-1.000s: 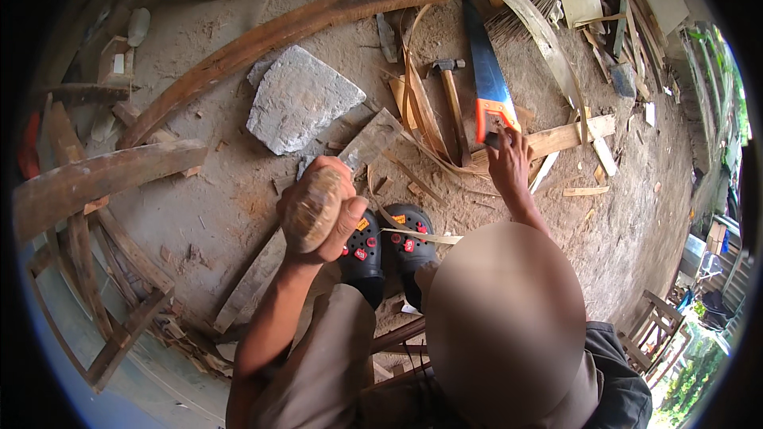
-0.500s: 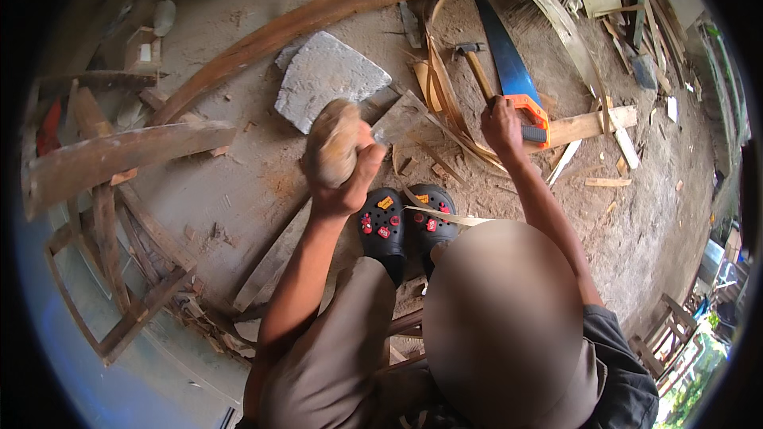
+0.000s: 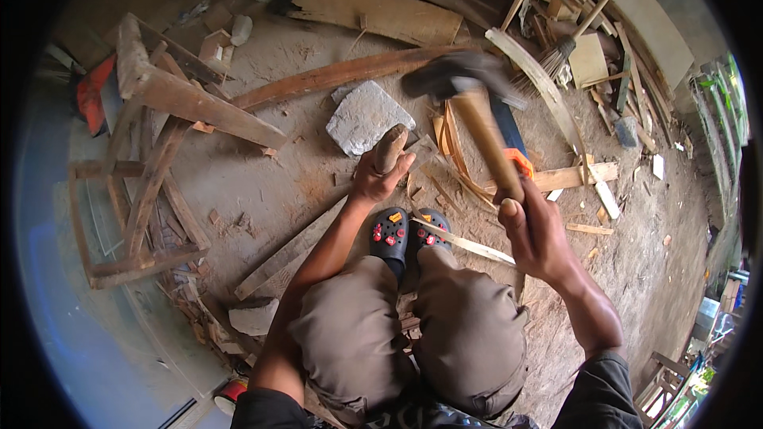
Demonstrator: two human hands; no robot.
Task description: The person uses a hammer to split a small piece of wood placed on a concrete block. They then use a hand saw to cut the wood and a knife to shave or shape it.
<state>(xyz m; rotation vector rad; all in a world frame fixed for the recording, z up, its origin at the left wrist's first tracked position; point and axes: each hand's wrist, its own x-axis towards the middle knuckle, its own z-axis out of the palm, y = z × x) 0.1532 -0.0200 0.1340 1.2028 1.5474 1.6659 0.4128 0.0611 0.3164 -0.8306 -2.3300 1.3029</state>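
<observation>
My right hand [image 3: 536, 230] is wrapped round the wooden handle of a hammer [image 3: 489, 139], raised above the ground. Its dark head is smeared by motion. My left hand [image 3: 377, 181] grips a brown, rounded piece [image 3: 390, 149], seemingly wood, with one end pointing up between thumb and fingers. Just beyond that hand lies a rough grey stone block [image 3: 367, 121] on the dirt floor. Behind the hammer, a handsaw [image 3: 520, 163] with an orange handle and blue blade is partly hidden.
A wooden frame [image 3: 171, 103] stands at the left. A long curved plank [image 3: 334, 75] lies beyond the stone. Pale wood strips [image 3: 556, 99], a board [image 3: 576, 176] and a broom [image 3: 560, 52] are at the right. My clogs [image 3: 389, 232] are below the left hand.
My right hand has lifted the hammer from beside the saw and brought it up, head foremost. The brown piece in my left hand has turned more end-on. The view has shifted.
</observation>
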